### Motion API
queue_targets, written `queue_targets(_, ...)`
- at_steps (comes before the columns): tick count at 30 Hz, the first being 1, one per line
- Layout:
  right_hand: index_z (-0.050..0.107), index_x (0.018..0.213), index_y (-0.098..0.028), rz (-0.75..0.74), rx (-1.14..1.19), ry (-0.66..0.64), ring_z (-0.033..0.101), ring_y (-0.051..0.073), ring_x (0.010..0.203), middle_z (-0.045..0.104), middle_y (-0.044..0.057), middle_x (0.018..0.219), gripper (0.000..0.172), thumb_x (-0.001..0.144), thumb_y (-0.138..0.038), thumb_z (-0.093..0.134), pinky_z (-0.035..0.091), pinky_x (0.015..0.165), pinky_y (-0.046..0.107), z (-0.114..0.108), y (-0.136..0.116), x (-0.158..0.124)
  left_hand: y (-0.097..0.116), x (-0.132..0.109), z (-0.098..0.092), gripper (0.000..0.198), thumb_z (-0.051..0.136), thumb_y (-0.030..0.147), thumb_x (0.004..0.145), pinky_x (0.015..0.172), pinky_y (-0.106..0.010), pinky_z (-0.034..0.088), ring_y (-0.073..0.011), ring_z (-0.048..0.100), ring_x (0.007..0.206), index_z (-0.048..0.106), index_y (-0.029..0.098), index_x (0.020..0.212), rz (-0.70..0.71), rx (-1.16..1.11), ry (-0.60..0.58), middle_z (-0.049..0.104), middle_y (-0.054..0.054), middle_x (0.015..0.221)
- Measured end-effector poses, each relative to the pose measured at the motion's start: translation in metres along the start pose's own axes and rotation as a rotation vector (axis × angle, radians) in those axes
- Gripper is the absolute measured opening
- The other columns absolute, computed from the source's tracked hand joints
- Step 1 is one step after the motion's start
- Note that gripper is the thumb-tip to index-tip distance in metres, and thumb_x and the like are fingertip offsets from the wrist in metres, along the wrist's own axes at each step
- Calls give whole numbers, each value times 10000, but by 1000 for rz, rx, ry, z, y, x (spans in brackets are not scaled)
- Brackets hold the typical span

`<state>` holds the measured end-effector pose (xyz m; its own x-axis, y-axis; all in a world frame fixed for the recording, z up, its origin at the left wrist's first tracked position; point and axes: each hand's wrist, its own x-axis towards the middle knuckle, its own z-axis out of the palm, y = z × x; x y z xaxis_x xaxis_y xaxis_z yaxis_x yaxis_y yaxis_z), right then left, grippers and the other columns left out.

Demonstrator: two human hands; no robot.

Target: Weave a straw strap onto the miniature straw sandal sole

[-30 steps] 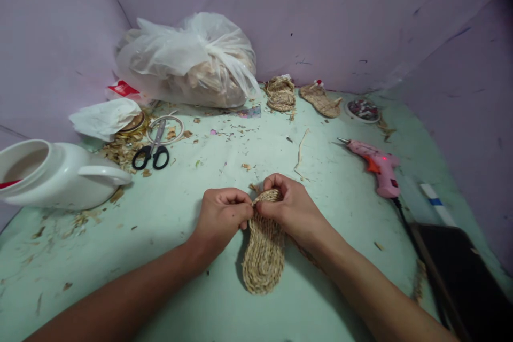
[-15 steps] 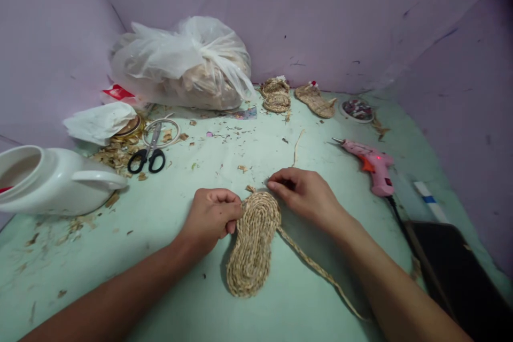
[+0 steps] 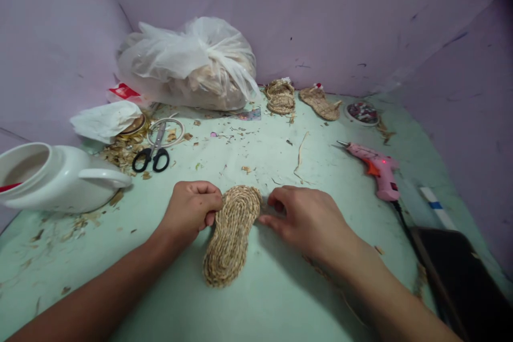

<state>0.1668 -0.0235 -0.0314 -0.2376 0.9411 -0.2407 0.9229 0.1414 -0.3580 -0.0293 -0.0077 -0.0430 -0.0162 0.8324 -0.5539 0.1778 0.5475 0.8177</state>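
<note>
A sole-shaped piece of coiled straw braid [image 3: 232, 235] stands out in the middle of the table, its wider end away from me. My left hand [image 3: 194, 206] pinches its upper left edge between thumb and fingers. My right hand [image 3: 304, 216] is at the upper right edge, thumb and forefinger apart, with the thumb tip close to the coil. Under my right wrist shows part of a loose braid tail [image 3: 316, 267]; the rest of it is hidden by the hand and forearm.
At right lie a pink glue gun [image 3: 374, 165] with a red light and a black phone-like slab [image 3: 457, 272]. Black-handled scissors [image 3: 154, 155] and a white jug [image 3: 76, 179] are at left. Behind are a plastic bag [image 3: 188, 64], small straw slippers [image 3: 320, 101] and a bead dish [image 3: 363, 113].
The sole and my left hand have shifted left and slightly tilted. My right hand has come down from above to the sole's right edge, its finger and thumb parting.
</note>
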Motion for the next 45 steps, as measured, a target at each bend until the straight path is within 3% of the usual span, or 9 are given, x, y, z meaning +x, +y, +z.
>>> queue_targets(5, 617, 682, -204, 32, 72, 78, 503, 161, 529, 631, 40, 617, 96, 726, -198, 532, 257, 485, 274, 3, 3, 2, -1, 0, 4, 57, 530, 139, 525, 288, -153, 169, -29, 268, 244, 541, 145, 469, -20, -15, -36, 423, 60, 257)
queue_targets(10, 579, 793, -183, 21, 496, 232, 517, 123, 497, 598, -1, 589, 84, 769, -229, 512, 373, 464, 232, -12, -1, -9, -3, -1, 8, 29, 532, 144, 517, 277, -154, 203, -39, 310, 235, 554, 142, 499, -65, -20, -100, 460, 56, 274)
queue_targets(12, 597, 877, -180, -32, 559, 197, 517, 112, 484, 603, -9, 595, 141, 787, -218, 497, 384, 450, 218, -13, -10, -16, -3, -2, 10, 33, 528, 148, 519, 273, -154, 224, -43, 326, 231, 560, 141, 511, -59, -12, -115, 472, 55, 279)
queue_targets(14, 621, 839, -182, -109, 566, 174, 511, 100, 473, 602, -15, 581, 140, 798, -201, 488, 387, 442, 204, -11, -19, -20, -2, -4, 11, 35, 525, 151, 519, 271, -154, 242, -47, 342, 232, 559, 141, 516, -44, -15, -126, 482, 55, 285)
queue_targets(17, 637, 786, -182, -185, 533, 284, 529, 94, 500, 620, -11, 612, 107, 782, -191, 531, 405, 470, 197, -2, -27, -21, -1, -7, 12, 38, 521, 151, 519, 271, -153, 271, -52, 367, 238, 556, 144, 532, -24, -32, -143, 494, 58, 295)
queue_targets(22, 625, 691, -164, -206, 469, 367, 495, 84, 462, 575, -16, 551, 89, 742, -148, 553, 394, 456, 197, 7, -30, -18, 0, -13, 13, 37, 515, 128, 521, 268, -149, 295, -50, 376, 239, 542, 147, 537, 10, -15, -162, 499, 65, 298)
queue_targets(30, 641, 808, -151, -387, 460, 394, 570, 90, 585, 633, 16, 687, 106, 772, -110, 551, 440, 542, 187, 4, -25, -16, 7, -18, 18, 74, 477, 88, 504, 267, -133, 293, -40, 368, 246, 521, 147, 507, -13, -36, -164, 475, 74, 278)
queue_targets(40, 634, 754, -172, -353, 526, 322, 537, 107, 565, 590, 16, 683, 111, 742, -111, 542, 422, 498, 220, 8, -23, -10, 4, -21, 17, 52, 509, 98, 527, 285, -144, 323, -46, 396, 281, 527, 145, 538, 50, -24, -187, 472, 79, 319)
queue_targets(45, 611, 734, -178, -279, 483, 351, 576, 158, 738, 582, 83, 994, 83, 697, -131, 552, 448, 568, 264, 7, -24, -11, -1, -23, 18, 57, 491, 117, 543, 312, -155, 285, -36, 373, 294, 542, 142, 546, 172, 21, -218, 456, 75, 346)
